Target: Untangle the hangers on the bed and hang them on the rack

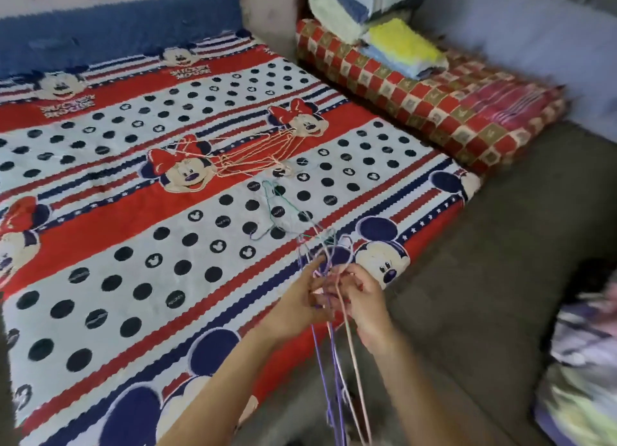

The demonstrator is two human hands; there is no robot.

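While both hands, left hand (302,298) and right hand (362,300), pinch the purple-pink hanger bunch (334,345) just off the bed (133,245) edge: mid-untangle; next, probably work one free, rack unseen.

The bed (100,278) carries tangled pink hangers (257,155) and a green hanger (277,208).

left hand (302,303) + right hand (362,303): grip purple-pink hangers (334,362) | orange hangers (257,155), green hanger (277,208) on bed (100,278)
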